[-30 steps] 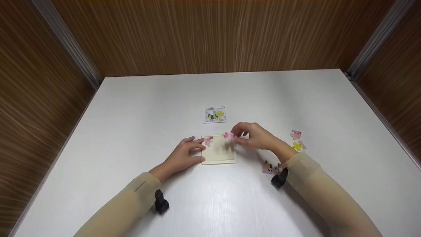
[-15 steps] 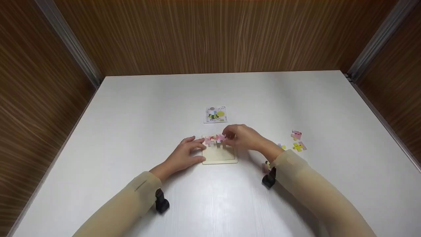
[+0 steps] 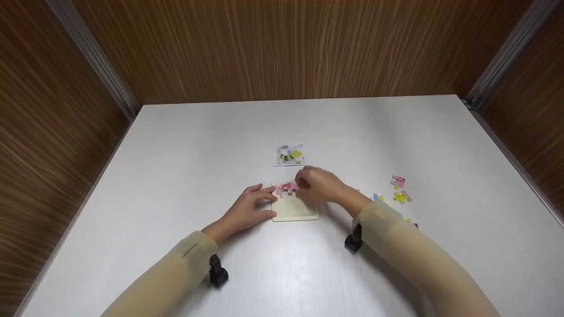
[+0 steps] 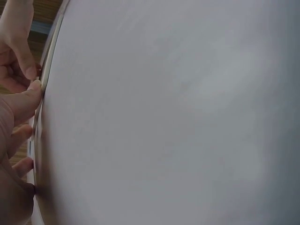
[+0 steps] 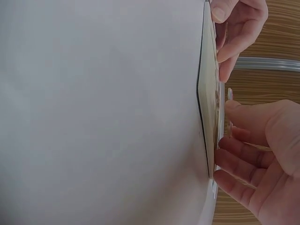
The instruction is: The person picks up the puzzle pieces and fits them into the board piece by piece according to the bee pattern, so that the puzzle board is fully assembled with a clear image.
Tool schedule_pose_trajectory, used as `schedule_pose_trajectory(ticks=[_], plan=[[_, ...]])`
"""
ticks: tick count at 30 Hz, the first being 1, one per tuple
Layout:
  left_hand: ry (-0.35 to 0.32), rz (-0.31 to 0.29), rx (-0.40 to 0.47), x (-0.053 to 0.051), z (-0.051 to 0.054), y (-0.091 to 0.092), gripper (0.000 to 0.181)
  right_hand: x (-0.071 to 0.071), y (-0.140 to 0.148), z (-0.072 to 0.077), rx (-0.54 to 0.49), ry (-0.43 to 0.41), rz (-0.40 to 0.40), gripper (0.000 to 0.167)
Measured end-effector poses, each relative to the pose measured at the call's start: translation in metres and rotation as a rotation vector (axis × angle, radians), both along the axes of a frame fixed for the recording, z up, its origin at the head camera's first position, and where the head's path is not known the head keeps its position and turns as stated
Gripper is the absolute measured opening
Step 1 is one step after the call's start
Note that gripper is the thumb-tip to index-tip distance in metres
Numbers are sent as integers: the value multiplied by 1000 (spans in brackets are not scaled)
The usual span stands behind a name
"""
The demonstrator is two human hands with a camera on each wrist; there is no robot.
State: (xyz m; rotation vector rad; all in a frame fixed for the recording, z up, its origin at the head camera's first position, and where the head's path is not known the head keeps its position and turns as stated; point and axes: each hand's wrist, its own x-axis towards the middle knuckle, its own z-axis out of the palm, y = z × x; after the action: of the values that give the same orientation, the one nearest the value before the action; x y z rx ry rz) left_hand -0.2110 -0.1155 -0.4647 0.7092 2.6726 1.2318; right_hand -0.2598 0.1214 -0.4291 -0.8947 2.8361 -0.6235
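While pinching a pink puzzle piece (image 3: 293,186) with the right hand (image 3: 324,185) in the head view, also touching the left rim of a shallow pale tray (image 3: 296,211) with the left hand (image 3: 249,208), spreading thumb and fingers wide along it. Having the tray between both hands on a white table (image 3: 211,145), and holding the pinched piece over the tray's far part, right next to a pink corner piece (image 3: 279,190) lying at far left; whether overlapping or merely adjoining, being unable to tell. Seeing beyond the tray a bee picture card (image 3: 290,155), and off to the right a pink piece (image 3: 398,181), a yellow piece (image 3: 401,197) and a blue-and-yellow piece (image 3: 376,197) lying near the right sleeve (image 3: 387,220).

From the left wrist, looking low across the table and seeing the tray only as a thin strip at the left of the frame, pressing the left thumb to its edge. Finding the right hand close beyond, but seeing too little to make out the pinched piece.

From the right wrist, seeing the tray side-on and catching a gap hard to judge from the head: holding the piece edge-on between thumb and finger, just above the tray, while extending the other right fingers toward its rim.
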Motion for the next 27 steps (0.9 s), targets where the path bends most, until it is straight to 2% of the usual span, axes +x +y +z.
schedule_pose_trajectory(ticks=[7,19,27], plan=[[8,0,6,0,-2,0,33,1,0,-1,38,-5,4,21],[-24,0,23,0,-3,0,33,0,-3,-1,90,11,-6,19],[-3,-7,28,0,-1,0,33,0,-5,-1,105,3,-18,20]])
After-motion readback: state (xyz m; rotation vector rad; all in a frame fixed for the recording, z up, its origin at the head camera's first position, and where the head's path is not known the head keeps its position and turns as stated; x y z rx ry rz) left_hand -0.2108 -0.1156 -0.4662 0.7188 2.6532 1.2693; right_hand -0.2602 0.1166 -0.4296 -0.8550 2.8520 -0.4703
